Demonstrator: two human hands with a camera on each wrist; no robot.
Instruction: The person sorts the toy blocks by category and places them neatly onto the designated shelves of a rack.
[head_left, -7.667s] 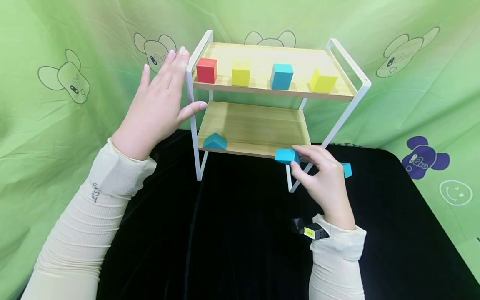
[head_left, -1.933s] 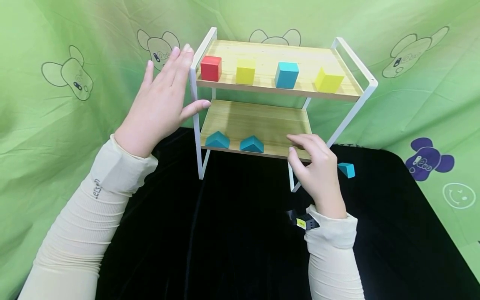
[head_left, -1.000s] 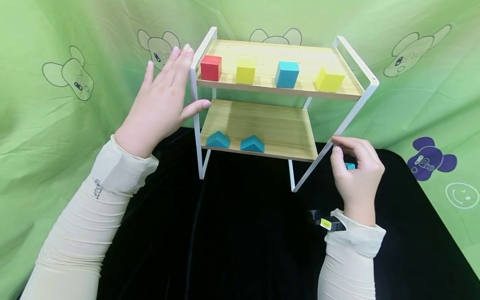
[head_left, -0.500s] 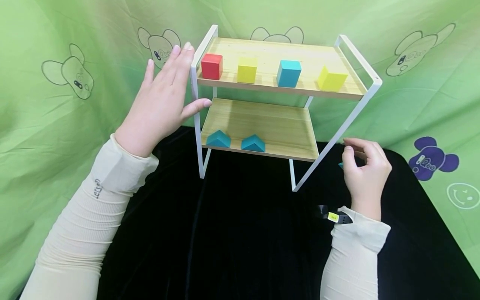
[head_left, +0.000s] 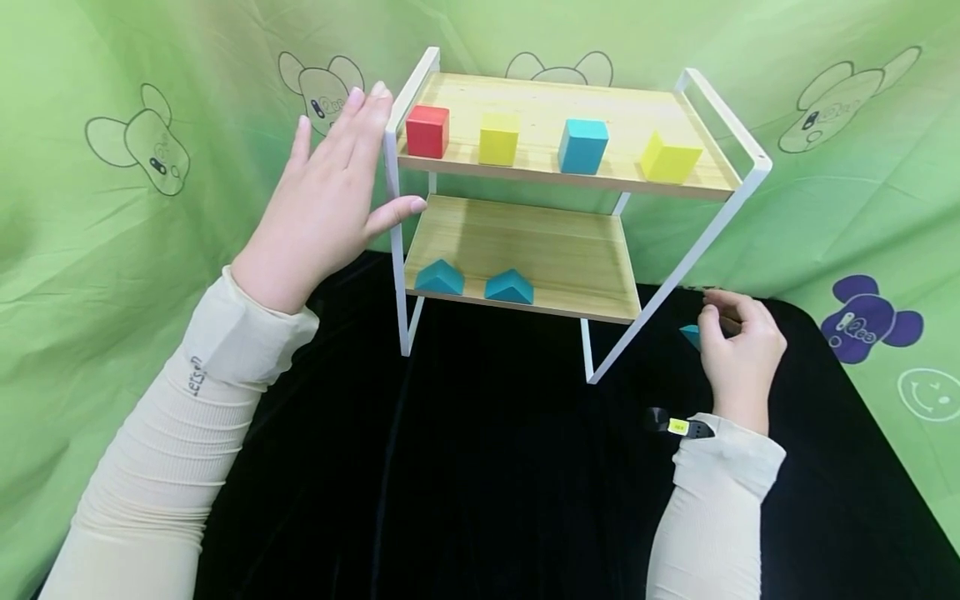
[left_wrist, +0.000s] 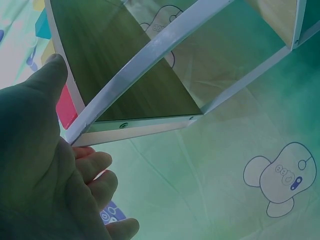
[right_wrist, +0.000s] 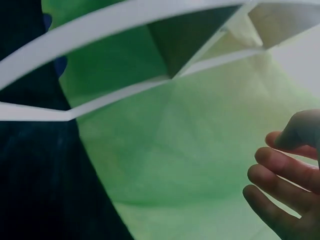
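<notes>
A white-framed two-tier wooden shelf [head_left: 393, 217] stands on black cloth. My left hand [head_left: 371, 158] lies flat with straight fingers against its left frame, the thumb on the front post; the left wrist view shows the palm [left_wrist: 45, 170] beside the frame bar [left_wrist: 165, 65]. To the right of the shelf, low on the cloth, my right hand [head_left: 718, 323] curls round a small teal block [head_left: 689, 336], which is mostly hidden by the fingers. Two teal roof-shaped blocks [head_left: 439, 277] [head_left: 508, 287] sit at the front of the lower shelf.
The top shelf carries a red cube [head_left: 427, 131], a yellow cube [head_left: 500, 139], a teal cube [head_left: 582, 146] and another yellow cube [head_left: 670, 158]. Green printed fabric [head_left: 112, 250] surrounds the scene. Black cloth [head_left: 487, 467] covers the table in front.
My right hand left the lower shelf's front edge, moved right and down to the teal block on the cloth and closed round it. A second roof block now sits on the lower shelf. The left hand stayed.
</notes>
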